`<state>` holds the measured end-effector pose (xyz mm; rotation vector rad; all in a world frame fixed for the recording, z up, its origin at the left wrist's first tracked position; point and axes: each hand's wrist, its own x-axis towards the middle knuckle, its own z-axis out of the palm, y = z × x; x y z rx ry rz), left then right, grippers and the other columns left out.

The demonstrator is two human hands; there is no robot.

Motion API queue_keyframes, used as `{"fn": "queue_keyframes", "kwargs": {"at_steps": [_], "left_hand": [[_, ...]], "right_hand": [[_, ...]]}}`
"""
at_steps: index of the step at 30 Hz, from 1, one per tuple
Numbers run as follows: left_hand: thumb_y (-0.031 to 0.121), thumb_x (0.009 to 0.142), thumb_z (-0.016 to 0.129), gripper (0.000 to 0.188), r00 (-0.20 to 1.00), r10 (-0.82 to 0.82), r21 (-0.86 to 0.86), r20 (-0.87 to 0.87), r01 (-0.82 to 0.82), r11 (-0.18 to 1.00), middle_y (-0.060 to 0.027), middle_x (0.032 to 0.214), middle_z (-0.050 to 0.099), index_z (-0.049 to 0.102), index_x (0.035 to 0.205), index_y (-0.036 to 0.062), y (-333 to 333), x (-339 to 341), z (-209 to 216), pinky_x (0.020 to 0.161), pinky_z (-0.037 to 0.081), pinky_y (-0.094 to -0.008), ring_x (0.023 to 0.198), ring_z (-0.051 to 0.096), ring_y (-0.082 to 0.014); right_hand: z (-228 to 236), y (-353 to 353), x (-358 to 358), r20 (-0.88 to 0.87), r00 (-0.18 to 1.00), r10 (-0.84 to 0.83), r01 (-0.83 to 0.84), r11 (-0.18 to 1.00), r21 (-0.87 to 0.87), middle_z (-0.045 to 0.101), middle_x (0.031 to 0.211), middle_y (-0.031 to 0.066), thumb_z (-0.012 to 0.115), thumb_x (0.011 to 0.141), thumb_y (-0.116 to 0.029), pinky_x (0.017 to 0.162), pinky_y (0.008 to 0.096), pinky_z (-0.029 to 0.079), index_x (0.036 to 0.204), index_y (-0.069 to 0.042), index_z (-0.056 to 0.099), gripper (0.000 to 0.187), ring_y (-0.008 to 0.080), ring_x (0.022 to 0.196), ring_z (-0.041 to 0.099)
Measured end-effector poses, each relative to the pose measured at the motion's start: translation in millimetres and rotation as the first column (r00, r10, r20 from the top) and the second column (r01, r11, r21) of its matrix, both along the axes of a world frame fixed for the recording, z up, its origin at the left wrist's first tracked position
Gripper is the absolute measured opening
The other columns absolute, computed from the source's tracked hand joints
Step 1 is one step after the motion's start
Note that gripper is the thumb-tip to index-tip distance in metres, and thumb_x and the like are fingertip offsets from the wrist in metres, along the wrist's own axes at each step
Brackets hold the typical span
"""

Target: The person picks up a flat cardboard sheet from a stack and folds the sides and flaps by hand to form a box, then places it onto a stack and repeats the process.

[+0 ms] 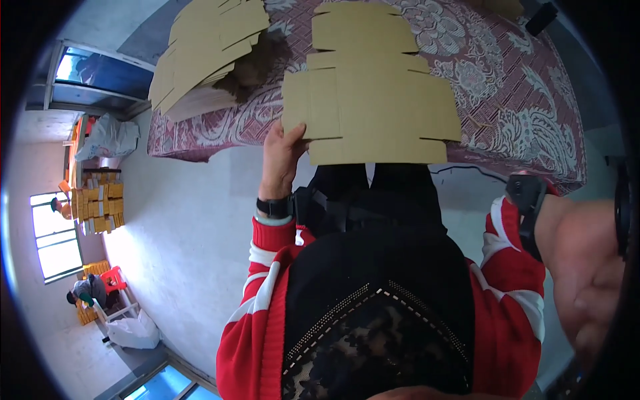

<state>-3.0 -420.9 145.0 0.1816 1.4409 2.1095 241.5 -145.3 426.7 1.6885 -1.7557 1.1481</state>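
My left hand (pixel 282 150) is closed on the near left part of a flat, die-cut cardboard box blank (pixel 373 100), thumb on top and fingers underneath. The blank is brown and slotted, with several flaps and creases. It lies unfolded over the table's near edge, its closest flap sticking out above my lap. My right hand (pixel 587 287) is raised away from the table, close to the camera at the right rim. Its fingers look curled; the picture's dark edge cuts off part of them, and whatever they may hold is hidden.
A pile of similar cardboard blanks (pixel 207 60) lies at the table's far left. A red-and-white patterned cloth (pixel 527 127) covers the table. A small black object (pixel 541 19) is at the far right. Away to the left are stacked yellow bundles (pixel 100 203), a red stool (pixel 115 279) and other people.
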Motion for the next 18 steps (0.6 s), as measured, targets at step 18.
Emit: {"fn": "queue_keyframes", "kwargs": {"at_steps": [18], "left_hand": [[0.009, 0.096, 0.057, 0.039, 0.97, -0.242, 0.187, 0.024, 0.234, 0.954, -0.0118, 0.126, 0.063, 0.051, 0.133, -0.0013, 2, -17, 10, 0.1, 0.049, -0.0387, 0.113, 0.062, -0.0242]], "right_hand": [[-181, 124, -17, 0.973, -0.198, -0.121, 0.973, 0.097, 0.21, 0.067, 0.1, 0.006, 0.054, 0.102, -0.035, 0.075, 0.0243, 0.05, 0.12, 0.0, 0.061, 0.04, 0.0111, 0.084, 0.063]]}}
